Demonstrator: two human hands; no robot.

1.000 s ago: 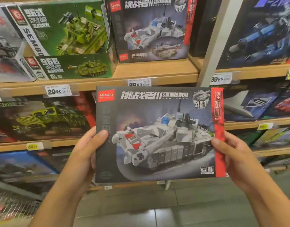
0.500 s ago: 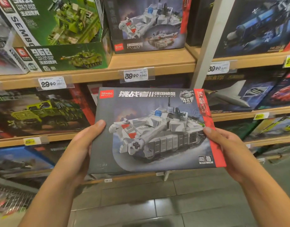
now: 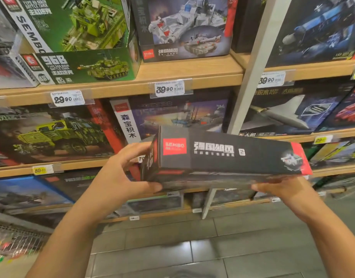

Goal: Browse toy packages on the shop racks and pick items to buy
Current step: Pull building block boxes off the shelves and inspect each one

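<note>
I hold a dark grey toy tank box (image 3: 224,155) flat in front of the racks, its narrow top side with a red logo square facing me. My left hand (image 3: 120,177) grips the box's left end, thumb under its lower front corner and fingers behind. My right hand (image 3: 280,189) supports the right end from below, near the red end strip. The box's picture face is turned away and hidden. A matching grey tank box (image 3: 184,27) stands on the upper shelf.
Wooden shelves (image 3: 116,87) carry many boxes: a green tank box (image 3: 80,65), a green truck box (image 3: 52,135), a warship box (image 3: 178,115), a jet box (image 3: 288,111). A white upright post (image 3: 258,63) divides the racks. Price tags (image 3: 169,88) line the shelf edges. Below is grey tiled floor (image 3: 172,253).
The box has tipped from facing me with its tank picture to lying flat, top side toward me. Both hands shifted their hold and lowered it; the view dropped slightly.
</note>
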